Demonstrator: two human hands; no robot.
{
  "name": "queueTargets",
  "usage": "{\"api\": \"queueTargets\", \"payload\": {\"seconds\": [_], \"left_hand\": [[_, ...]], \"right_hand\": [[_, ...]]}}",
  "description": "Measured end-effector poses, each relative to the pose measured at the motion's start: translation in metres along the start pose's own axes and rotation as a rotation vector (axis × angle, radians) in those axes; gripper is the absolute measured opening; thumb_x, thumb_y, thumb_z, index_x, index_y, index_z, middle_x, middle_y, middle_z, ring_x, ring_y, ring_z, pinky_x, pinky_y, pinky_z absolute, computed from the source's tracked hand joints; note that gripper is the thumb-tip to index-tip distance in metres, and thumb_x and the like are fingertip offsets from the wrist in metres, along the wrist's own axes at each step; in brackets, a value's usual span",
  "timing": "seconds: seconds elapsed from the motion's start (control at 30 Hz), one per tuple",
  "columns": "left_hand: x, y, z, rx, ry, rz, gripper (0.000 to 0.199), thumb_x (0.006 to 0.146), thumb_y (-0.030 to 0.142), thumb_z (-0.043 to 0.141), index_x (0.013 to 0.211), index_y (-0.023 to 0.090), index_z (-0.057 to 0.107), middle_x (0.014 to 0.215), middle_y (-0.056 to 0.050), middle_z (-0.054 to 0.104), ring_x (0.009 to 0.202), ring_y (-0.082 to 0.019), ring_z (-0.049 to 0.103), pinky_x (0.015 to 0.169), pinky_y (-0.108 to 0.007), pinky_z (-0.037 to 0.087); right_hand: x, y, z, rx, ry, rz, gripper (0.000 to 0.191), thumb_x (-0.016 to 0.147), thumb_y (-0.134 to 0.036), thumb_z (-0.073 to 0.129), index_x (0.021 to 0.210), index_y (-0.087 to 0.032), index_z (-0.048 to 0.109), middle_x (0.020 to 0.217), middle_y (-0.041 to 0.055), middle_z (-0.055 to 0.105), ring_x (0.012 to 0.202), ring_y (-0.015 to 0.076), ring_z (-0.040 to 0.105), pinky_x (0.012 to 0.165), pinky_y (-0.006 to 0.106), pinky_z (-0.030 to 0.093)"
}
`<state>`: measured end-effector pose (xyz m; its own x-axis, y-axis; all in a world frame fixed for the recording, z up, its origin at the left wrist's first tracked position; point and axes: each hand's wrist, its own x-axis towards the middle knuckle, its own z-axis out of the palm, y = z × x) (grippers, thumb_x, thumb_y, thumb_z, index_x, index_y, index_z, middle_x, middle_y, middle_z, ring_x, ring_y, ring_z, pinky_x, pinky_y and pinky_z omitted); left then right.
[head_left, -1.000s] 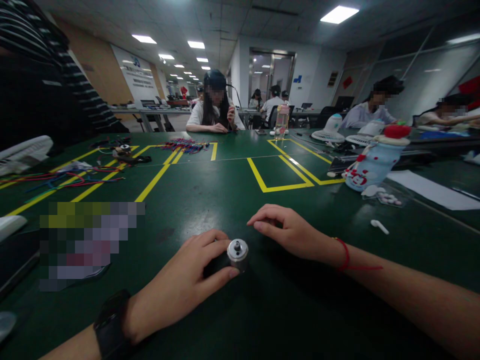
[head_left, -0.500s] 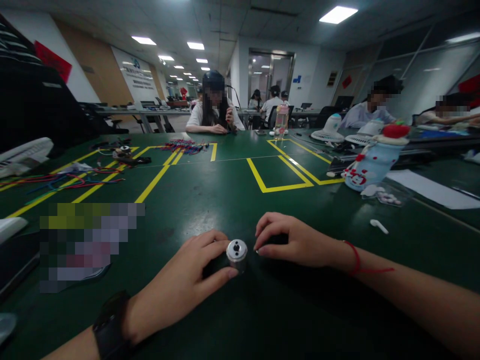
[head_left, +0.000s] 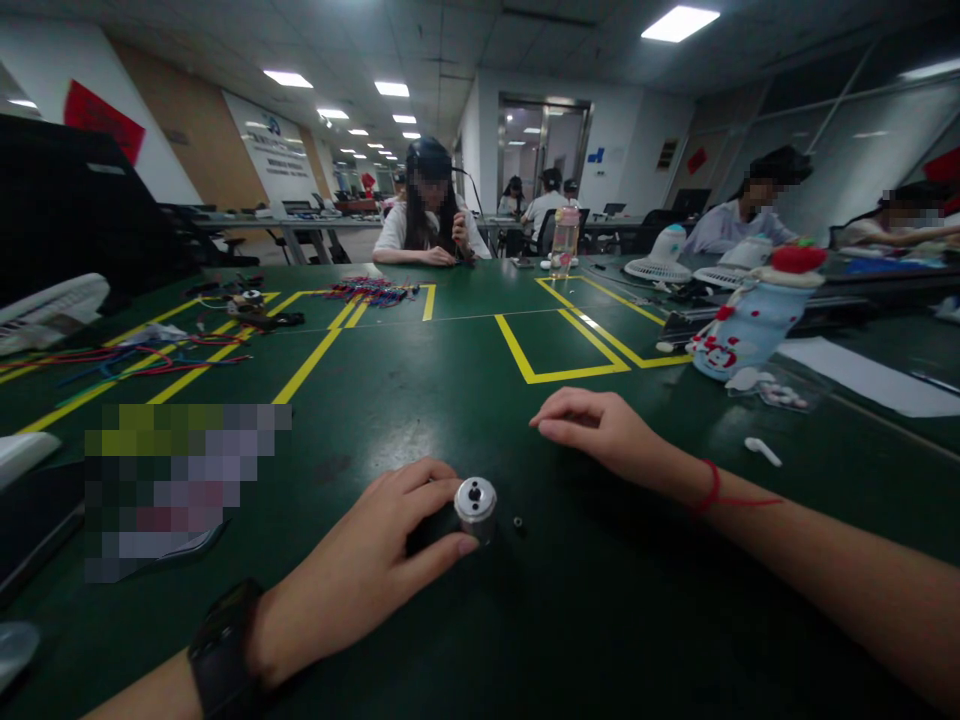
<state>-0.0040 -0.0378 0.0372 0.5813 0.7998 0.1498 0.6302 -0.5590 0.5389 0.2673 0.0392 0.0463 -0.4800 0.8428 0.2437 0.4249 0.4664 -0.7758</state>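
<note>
My left hand (head_left: 375, 545) is closed around the side of a small silver metal cylinder (head_left: 475, 498), with thumb and fingers on opposite sides. The cylinder stands upright on the green table; its top face has a dark centre and two small dark holes. Just right of it lies a tiny metal piece (head_left: 517, 523), too small to name. My right hand (head_left: 596, 425) hovers farther back and to the right, fingertips and thumb close together, with nothing visible in them.
A blue bottle with a red top (head_left: 754, 325), a small bag of pieces (head_left: 780, 388) and a white earbud (head_left: 763, 451) are at right. Loose wires (head_left: 371, 291) lie farther back. Across the table sits a person (head_left: 427, 215). Yellow tape (head_left: 577, 377) marks the tabletop.
My right hand has let go of the tiny metal piece beside the cylinder and moved away, back and to the right. The left hand keeps its hold in the same place.
</note>
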Motion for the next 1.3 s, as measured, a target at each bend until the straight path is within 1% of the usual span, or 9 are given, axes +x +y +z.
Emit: {"api": "queueTargets", "payload": {"seconds": [0.13,0.3,0.37,0.53,0.6,0.7,0.9,1.07,1.3], "left_hand": [[-0.003,0.003,0.002,0.002,-0.010,-0.018,0.015,0.093,0.033,0.055,0.106,0.026,0.060,0.112,-0.003,0.056,0.101,-0.023,0.053,0.088,-0.036,0.044],[0.000,0.002,0.004,-0.002,-0.024,-0.017,0.014,0.094,0.034,0.054,0.105,0.026,0.058,0.113,-0.002,0.055,0.102,-0.022,0.052,0.088,-0.036,0.043],[0.001,0.001,0.003,-0.002,-0.024,-0.015,0.014,0.094,0.034,0.054,0.105,0.026,0.058,0.112,-0.002,0.055,0.102,-0.022,0.052,0.088,-0.036,0.043],[0.004,-0.005,0.005,0.007,-0.026,-0.013,0.014,0.093,0.033,0.055,0.106,0.026,0.059,0.111,-0.003,0.056,0.099,-0.023,0.053,0.087,-0.036,0.044],[0.004,-0.005,0.006,0.019,-0.013,-0.023,0.016,0.093,0.034,0.056,0.107,0.026,0.059,0.112,-0.003,0.056,0.101,-0.023,0.053,0.089,-0.037,0.043],[0.002,-0.002,0.005,0.025,-0.006,-0.024,0.017,0.093,0.035,0.055,0.107,0.026,0.059,0.112,-0.003,0.057,0.102,-0.023,0.053,0.089,-0.037,0.044],[-0.001,-0.004,0.005,0.022,0.025,-0.007,0.021,0.092,0.035,0.058,0.110,0.027,0.060,0.113,-0.003,0.057,0.103,-0.024,0.054,0.090,-0.038,0.044],[0.003,-0.009,0.014,0.031,0.030,0.019,0.021,0.092,0.036,0.057,0.112,0.029,0.059,0.116,-0.002,0.057,0.104,-0.024,0.054,0.091,-0.039,0.044],[0.013,0.000,0.023,0.056,0.048,0.021,0.023,0.092,0.036,0.057,0.114,0.030,0.059,0.118,-0.003,0.056,0.106,-0.025,0.053,0.092,-0.040,0.044]], "right_hand": [[0.009,0.032,-0.019,-0.039,0.242,0.176,0.029,0.082,-0.040,0.059,0.087,-0.014,0.071,0.081,0.0065,0.069,0.074,0.0177,0.060,0.069,0.032,0.045],[0.010,0.045,-0.022,-0.066,0.219,0.177,0.029,0.083,-0.039,0.058,0.088,-0.013,0.071,0.080,0.0062,0.067,0.070,0.0157,0.058,0.066,0.030,0.043],[0.007,0.032,-0.015,-0.087,0.130,0.137,0.026,0.081,-0.038,0.062,0.086,-0.015,0.071,0.079,0.0042,0.066,0.068,0.0141,0.055,0.065,0.029,0.042],[-0.006,-0.003,0.012,-0.109,-0.373,-0.171,0.038,0.073,-0.042,0.073,0.103,-0.020,0.069,0.093,0.0034,0.064,0.079,0.0139,0.056,0.069,0.027,0.042],[-0.010,-0.010,0.020,-0.156,-0.426,-0.267,0.030,0.074,-0.040,0.073,0.098,-0.022,0.071,0.094,0.0026,0.064,0.085,0.0149,0.057,0.078,0.030,0.041],[-0.012,-0.016,0.026,-0.127,-0.356,-0.275,0.015,0.083,-0.033,0.066,0.090,-0.020,0.072,0.090,0.0022,0.064,0.085,0.0138,0.058,0.079,0.030,0.042],[-0.007,-0.037,0.040,0.048,0.007,-0.260,0.015,0.084,-0.032,0.064,0.092,-0.020,0.070,0.089,0.0023,0.061,0.080,0.0125,0.057,0.071,0.026,0.045],[-0.007,-0.041,0.049,0.012,-0.060,-0.295,0.016,0.085,-0.030,0.063,0.094,-0.020,0.071,0.089,0.0021,0.059,0.079,0.0120,0.056,0.072,0.025,0.045],[-0.018,-0.037,0.031,-0.027,-0.139,-0.285,0.018,0.086,-0.031,0.062,0.099,-0.023,0.071,0.095,0.0030,0.058,0.086,0.0130,0.056,0.079,0.028,0.046]]}}
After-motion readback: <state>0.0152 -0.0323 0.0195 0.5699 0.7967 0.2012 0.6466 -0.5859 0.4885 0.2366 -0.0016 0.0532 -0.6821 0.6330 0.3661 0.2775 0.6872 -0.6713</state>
